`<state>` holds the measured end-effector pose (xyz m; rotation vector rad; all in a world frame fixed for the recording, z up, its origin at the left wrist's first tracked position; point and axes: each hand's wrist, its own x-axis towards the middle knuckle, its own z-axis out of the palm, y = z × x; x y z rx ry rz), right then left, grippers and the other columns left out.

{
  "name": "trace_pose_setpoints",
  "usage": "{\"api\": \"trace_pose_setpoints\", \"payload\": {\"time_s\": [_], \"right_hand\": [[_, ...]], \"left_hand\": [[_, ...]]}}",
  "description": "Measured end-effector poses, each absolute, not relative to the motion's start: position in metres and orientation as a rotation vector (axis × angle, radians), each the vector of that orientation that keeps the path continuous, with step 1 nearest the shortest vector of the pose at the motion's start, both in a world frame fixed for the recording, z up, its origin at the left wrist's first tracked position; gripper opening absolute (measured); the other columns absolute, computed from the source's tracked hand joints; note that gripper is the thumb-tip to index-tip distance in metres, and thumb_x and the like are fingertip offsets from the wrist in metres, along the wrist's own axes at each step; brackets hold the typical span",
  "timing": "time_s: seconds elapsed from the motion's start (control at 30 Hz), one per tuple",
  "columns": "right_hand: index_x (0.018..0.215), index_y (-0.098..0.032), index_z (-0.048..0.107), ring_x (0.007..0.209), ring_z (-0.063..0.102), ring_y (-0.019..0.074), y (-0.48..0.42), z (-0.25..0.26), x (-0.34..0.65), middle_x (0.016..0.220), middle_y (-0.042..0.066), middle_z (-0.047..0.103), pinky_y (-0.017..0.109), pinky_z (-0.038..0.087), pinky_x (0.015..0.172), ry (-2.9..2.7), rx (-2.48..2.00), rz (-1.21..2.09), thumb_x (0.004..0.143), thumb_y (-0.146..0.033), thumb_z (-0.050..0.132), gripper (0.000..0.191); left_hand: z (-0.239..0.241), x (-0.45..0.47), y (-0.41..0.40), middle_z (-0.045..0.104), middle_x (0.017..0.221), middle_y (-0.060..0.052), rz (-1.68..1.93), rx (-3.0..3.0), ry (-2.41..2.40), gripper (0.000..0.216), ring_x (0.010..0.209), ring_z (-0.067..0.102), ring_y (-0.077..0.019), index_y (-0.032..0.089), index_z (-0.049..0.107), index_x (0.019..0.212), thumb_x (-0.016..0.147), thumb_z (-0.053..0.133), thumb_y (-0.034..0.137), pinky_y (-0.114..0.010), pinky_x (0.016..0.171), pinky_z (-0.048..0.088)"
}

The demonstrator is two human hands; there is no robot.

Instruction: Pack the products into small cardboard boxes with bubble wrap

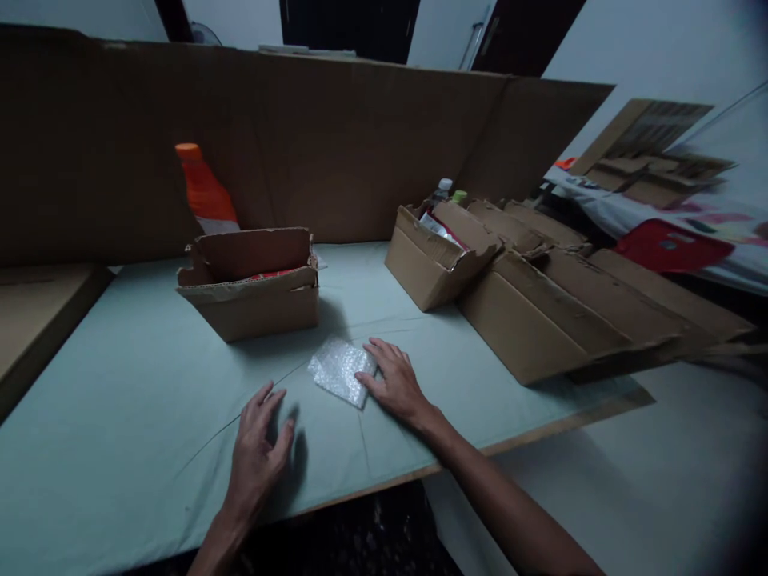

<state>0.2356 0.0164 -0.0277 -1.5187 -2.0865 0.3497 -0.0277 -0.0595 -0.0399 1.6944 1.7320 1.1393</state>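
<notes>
A small clear bubble wrap piece (339, 370) lies on the pale green cloth in front of me. My right hand (393, 380) is at its right edge, the thumb over the near side and the fingers curved round the far side, gripping it lightly. My left hand (258, 444) hovers just above the cloth to the left of the wrap, fingers apart and holding nothing. Behind the wrap stands an open cardboard box (273, 308) with something red inside, only partly visible.
An orange bottle (207, 192) stands behind that box. To the right, a cardboard box (420, 260) contains packets and bottles, next to more open boxes (528, 328). A tall cardboard panel (336, 136) spans the back. A flat carton (42, 312) lies at the left.
</notes>
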Motion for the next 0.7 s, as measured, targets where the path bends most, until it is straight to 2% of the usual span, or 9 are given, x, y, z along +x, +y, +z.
{"api": "trace_pose_setpoints", "payload": {"time_s": [0.03,0.17,0.23,0.33,0.4,0.47,0.5,0.57,0.7], "right_hand": [[0.117,-0.017,0.066,0.125,0.055,0.0327,0.020,-0.028,0.234,0.135,0.018,0.062,0.051,0.043,0.100,-2.123,-1.542,0.368,0.084,-0.027,0.072,0.034],[0.089,-0.020,0.065,0.116,0.060,0.0265,0.020,-0.029,0.224,0.122,0.011,0.069,0.044,0.043,0.097,-2.064,-1.422,0.418,0.087,-0.017,0.064,0.004],[0.084,-0.021,0.062,0.107,0.063,0.0239,0.012,-0.031,0.219,0.110,0.008,0.071,0.040,0.046,0.093,-1.876,-1.367,0.474,0.089,-0.019,0.060,0.005],[0.083,-0.022,0.056,0.084,0.065,0.0192,-0.008,-0.039,0.211,0.087,0.003,0.068,0.031,0.051,0.077,-1.547,-1.371,0.670,0.092,-0.030,0.056,0.013],[0.087,-0.022,0.055,0.082,0.065,0.0186,-0.024,-0.044,0.202,0.092,0.004,0.069,0.029,0.052,0.073,-1.421,-1.396,0.768,0.091,-0.035,0.057,0.013],[0.093,-0.023,0.055,0.097,0.067,0.0211,-0.042,-0.047,0.193,0.111,0.007,0.070,0.032,0.053,0.083,-1.413,-1.393,0.820,0.086,-0.032,0.061,0.012],[0.097,-0.023,0.056,0.105,0.065,0.0225,-0.050,-0.048,0.189,0.118,0.008,0.068,0.033,0.053,0.089,-1.441,-1.375,0.846,0.084,-0.029,0.062,0.015],[0.100,-0.024,0.058,0.111,0.064,0.0239,-0.063,-0.048,0.185,0.118,0.007,0.068,0.035,0.051,0.094,-1.512,-1.345,0.906,0.082,-0.025,0.063,0.018],[0.102,-0.025,0.060,0.098,0.067,0.0236,-0.070,-0.046,0.188,0.102,0.005,0.070,0.037,0.053,0.089,-1.515,-1.342,0.995,0.082,-0.026,0.065,0.021]], "left_hand": [[-0.041,-0.024,-0.056,0.059,0.137,-0.015,1.119,1.719,1.701,0.038,0.124,0.058,-0.0328,0.020,0.068,0.117,0.087,0.057,0.041,-0.041,0.080,0.060],[-0.039,-0.014,-0.043,0.062,0.134,-0.014,1.123,1.813,1.603,0.036,0.127,0.057,-0.0315,0.021,0.069,0.116,0.087,0.057,0.038,-0.051,0.104,0.050],[-0.040,-0.010,-0.045,0.063,0.134,-0.014,1.136,1.791,1.585,0.038,0.128,0.057,-0.0312,0.021,0.068,0.118,0.086,0.058,0.038,-0.052,0.107,0.047],[-0.048,0.000,-0.055,0.063,0.134,-0.015,1.129,1.713,1.565,0.050,0.126,0.059,-0.0313,0.020,0.062,0.128,0.083,0.063,0.041,-0.053,0.108,0.047],[-0.056,0.008,-0.062,0.062,0.135,-0.016,1.131,1.679,1.540,0.063,0.126,0.058,-0.0325,0.018,0.055,0.137,0.081,0.067,0.044,-0.054,0.108,0.046],[-0.063,0.013,-0.064,0.063,0.134,-0.017,1.150,1.666,1.548,0.065,0.125,0.058,-0.0339,0.018,0.055,0.137,0.079,0.068,0.044,-0.056,0.107,0.046],[-0.066,0.013,-0.064,0.064,0.132,-0.017,1.166,1.666,1.565,0.059,0.125,0.058,-0.0343,0.018,0.059,0.133,0.079,0.067,0.042,-0.057,0.106,0.046],[-0.069,0.008,-0.061,0.066,0.127,-0.016,1.189,1.677,1.602,0.039,0.123,0.059,-0.0344,0.020,0.069,0.116,0.082,0.063,0.037,-0.058,0.106,0.046],[-0.068,-0.009,-0.062,0.065,0.128,-0.015,1.174,1.684,1.615,0.022,0.124,0.058,-0.0339,0.022,0.075,0.091,0.083,0.058,0.034,-0.057,0.104,0.048]]}}
